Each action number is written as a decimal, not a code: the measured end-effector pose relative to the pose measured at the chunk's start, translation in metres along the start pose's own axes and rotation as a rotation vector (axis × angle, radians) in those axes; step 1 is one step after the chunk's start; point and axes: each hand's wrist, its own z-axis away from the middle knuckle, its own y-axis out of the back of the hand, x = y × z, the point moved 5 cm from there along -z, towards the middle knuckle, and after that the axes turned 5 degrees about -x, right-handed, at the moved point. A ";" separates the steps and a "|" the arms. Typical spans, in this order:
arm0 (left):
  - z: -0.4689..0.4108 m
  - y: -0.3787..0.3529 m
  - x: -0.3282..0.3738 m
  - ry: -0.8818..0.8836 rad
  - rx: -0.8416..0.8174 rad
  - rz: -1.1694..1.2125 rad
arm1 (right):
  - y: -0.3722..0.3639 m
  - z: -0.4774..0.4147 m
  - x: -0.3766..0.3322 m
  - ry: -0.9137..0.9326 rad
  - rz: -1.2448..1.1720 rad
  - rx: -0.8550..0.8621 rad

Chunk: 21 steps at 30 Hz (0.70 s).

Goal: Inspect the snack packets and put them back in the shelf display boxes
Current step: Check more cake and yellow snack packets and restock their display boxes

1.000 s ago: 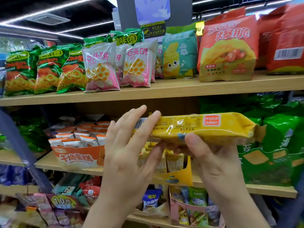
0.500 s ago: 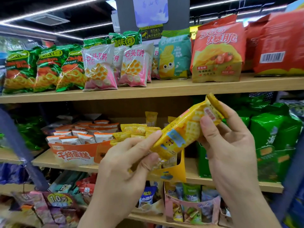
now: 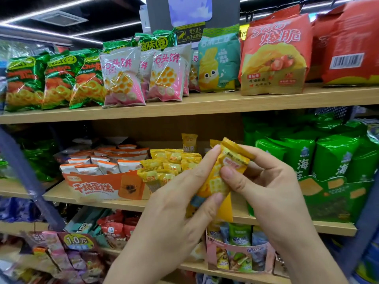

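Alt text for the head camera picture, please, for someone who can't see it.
The left hand and right hand grip a tilted yellow snack packet before a shop shelf. Behind it, matching packets fill a yellow display box beside an orange box.

The upper shelf carries upright snack bags along its front edge. The middle shelf carries an orange display box left of centre, a yellow display box beside it, and a green display box at its right end.
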 end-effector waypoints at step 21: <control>0.003 0.003 -0.002 0.126 0.178 -0.027 | -0.003 0.001 0.011 -0.100 -0.085 -0.108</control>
